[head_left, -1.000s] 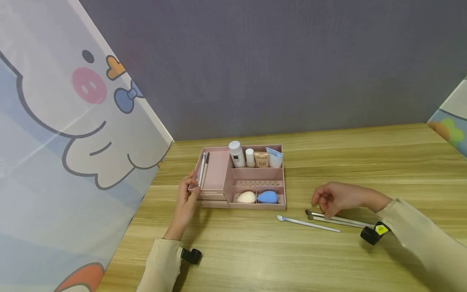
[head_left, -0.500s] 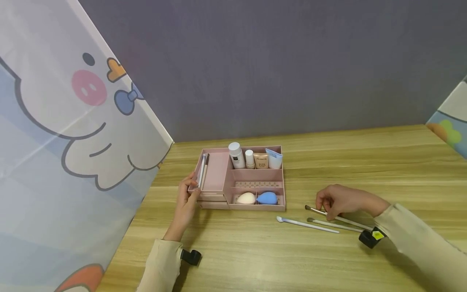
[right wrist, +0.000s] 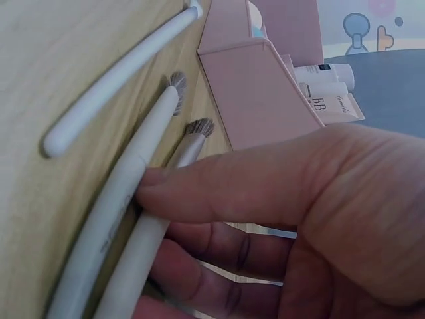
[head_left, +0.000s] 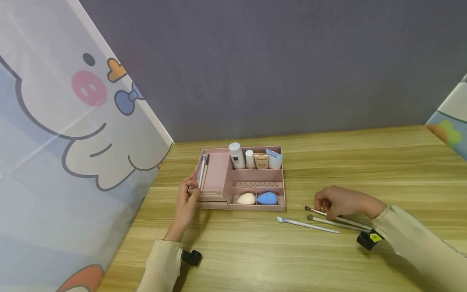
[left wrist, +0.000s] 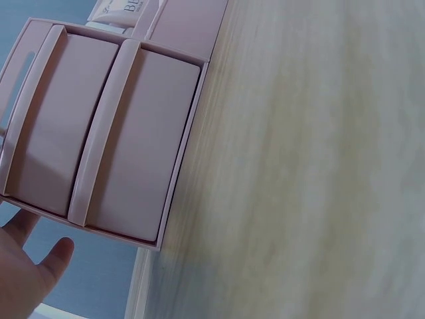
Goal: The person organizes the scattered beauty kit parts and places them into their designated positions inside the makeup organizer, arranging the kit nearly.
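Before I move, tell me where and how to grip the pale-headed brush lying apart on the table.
The pale-headed brush is probably best pinched at mid-handle, from above, by the right hand once that releases the dark-bristled brush it holds: it lies flat, head toward the organizer, its slim handle bare, nothing touching it.

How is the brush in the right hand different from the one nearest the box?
The held brush has a dark tip; the near-box brush has a pale one. The right hand pinches the held brush, while the near-box brush lies untouched. Both have slender, pale handles.
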Demonstrator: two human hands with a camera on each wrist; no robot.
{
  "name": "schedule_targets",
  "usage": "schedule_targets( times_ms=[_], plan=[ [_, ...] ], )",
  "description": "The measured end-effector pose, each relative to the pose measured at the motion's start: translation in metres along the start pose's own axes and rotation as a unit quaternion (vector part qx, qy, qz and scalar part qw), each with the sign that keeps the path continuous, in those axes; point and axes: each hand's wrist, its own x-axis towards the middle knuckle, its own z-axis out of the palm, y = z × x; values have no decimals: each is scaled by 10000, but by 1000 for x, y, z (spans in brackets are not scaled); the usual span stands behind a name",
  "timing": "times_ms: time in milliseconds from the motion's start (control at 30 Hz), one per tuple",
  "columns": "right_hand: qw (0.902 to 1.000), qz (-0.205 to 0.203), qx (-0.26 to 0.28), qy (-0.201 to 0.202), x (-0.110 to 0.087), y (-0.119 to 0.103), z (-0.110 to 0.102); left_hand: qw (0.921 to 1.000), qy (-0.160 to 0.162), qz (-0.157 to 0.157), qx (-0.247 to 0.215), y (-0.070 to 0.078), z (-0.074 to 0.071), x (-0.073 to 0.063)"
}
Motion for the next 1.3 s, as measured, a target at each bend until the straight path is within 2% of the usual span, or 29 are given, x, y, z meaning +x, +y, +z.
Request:
schedule_targets(
  times_ms=[467,767,1033,1300],
  plan=[
    [9999,-154,-53,-23,-1,1,-4,10000,-40,-75,22,2,0,0],
    [9993,-318,-143,97,-1,6,-7,9999,10,-141,66,1,1,0],
    [9972,-394,628,-57,-2,11,-10,9997,30,-184,129,1,1,0],
    [9855,-417,1631,-227,0,12,-13,9993,39,-356,137,4,1,2]
  ],
)
